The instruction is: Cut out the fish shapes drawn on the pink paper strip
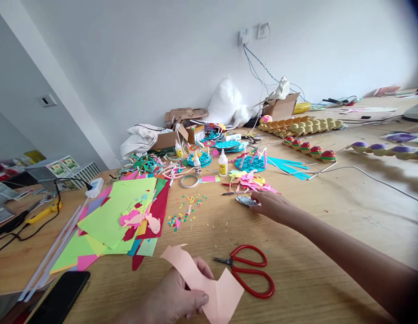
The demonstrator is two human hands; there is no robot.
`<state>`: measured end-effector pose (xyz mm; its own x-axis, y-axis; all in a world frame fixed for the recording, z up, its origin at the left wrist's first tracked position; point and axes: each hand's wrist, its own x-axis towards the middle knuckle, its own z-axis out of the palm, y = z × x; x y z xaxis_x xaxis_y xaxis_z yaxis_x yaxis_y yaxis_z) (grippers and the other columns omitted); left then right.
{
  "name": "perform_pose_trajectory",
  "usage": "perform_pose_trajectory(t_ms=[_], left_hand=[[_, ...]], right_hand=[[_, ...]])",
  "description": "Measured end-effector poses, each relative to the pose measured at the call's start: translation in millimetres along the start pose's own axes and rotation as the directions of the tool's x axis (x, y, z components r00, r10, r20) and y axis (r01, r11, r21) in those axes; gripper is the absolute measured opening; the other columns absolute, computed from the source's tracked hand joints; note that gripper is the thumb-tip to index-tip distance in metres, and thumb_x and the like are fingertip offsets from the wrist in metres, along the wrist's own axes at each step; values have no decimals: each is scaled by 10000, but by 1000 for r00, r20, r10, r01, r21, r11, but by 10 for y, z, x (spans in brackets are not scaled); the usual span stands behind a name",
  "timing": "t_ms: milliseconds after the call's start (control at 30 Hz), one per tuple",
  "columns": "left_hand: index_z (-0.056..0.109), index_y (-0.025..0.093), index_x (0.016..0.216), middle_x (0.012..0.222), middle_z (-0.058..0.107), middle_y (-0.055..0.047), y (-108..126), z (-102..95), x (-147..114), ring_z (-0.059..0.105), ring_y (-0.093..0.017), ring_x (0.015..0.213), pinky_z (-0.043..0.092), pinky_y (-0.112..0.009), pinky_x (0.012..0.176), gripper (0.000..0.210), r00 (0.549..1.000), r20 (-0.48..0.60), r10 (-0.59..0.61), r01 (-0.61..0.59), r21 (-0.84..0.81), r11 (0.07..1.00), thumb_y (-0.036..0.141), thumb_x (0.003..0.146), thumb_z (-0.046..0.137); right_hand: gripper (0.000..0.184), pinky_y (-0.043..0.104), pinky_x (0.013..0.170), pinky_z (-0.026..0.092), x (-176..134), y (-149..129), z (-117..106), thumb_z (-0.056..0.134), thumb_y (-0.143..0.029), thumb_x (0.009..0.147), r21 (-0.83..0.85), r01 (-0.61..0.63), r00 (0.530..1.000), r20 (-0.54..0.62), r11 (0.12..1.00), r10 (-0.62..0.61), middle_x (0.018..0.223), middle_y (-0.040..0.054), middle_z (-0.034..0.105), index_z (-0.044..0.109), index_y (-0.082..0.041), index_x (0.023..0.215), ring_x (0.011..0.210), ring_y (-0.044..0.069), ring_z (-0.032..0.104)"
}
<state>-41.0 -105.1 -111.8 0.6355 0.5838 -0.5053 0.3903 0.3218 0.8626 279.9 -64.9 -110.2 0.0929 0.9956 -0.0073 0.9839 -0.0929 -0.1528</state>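
My left hand (186,290) pinches a cut piece of peach-pink paper (225,292) between thumb and fingers, low in the view. The paper has a curved cut edge and a crease. Stretched out ahead, my right hand (266,204) has its fingers closed on the near end of a silver hand tool (245,200), which looks like a hole punch. Red-handled scissors (251,270) lie on the table just right of the paper, blades pointing left. Small punched paper dots (177,222) are scattered between the hands and the paper stack. Pink paper fish (153,223) rest on that stack.
Coloured paper sheets (107,220) and a black phone (60,294) lie at left. Glue bottles (222,164), a tape roll (189,181), pink paper scraps (251,181) and blue decorated pieces (251,162) stand beyond. A white cable (367,170) crosses the right side near painted egg-carton strips (310,150).
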Motion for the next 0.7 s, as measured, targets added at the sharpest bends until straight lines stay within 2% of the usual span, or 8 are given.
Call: perform_pose_trajectory(t_ms=[133,267,367,467,633,700], left_hand=[[521,170,953,748,560,14,77,3,2,443,-95,631,278,-195,477,392,995,-66,73,-73,-6,997,297,609,661],[550,137,832,697,548,11,199,3,14,423,-93,613,302,-218,531,338,987,-87,133,-136,-35,990,366,623,684],[554,132,777,715,569,-1,306,8,17,482,-111,671,370,-242,640,309,978,-103,183,-191,-80,978,367,632,694],[526,156,768,699,574,7,401,7,0,518,-127,671,410,-266,654,326,966,-115,231,-243,-94,966,399,638,699],[539,156,768,605,575,20,517,-41,-15,547,-129,563,429,-267,570,358,953,-136,269,-278,-47,960,474,659,664],[558,141,738,582,583,8,557,-84,24,548,-125,548,420,-251,546,336,947,-155,280,-285,-13,958,459,681,649]], right_hand=[[159,285,592,357,60,-11,66,547,-236,756,-5,-28,1000,10,1000,28,913,117,691,644,-152,849,836,256,618],[141,276,612,364,76,24,104,551,-218,743,13,-48,999,3,999,48,930,101,683,632,-164,845,860,240,607],[175,275,632,379,80,40,129,574,-215,729,32,-70,997,-13,997,70,968,106,678,629,-167,887,891,244,601],[235,274,643,398,82,47,114,590,-196,708,62,-86,996,-29,994,88,969,109,680,630,-157,936,883,242,608],[283,294,696,440,-25,72,-113,539,-262,771,126,-92,990,-96,988,104,1019,124,657,630,-142,1011,887,240,611],[297,296,720,458,-157,20,-266,536,-307,788,172,-43,990,-126,984,65,1028,103,655,622,-162,1033,885,225,610]])
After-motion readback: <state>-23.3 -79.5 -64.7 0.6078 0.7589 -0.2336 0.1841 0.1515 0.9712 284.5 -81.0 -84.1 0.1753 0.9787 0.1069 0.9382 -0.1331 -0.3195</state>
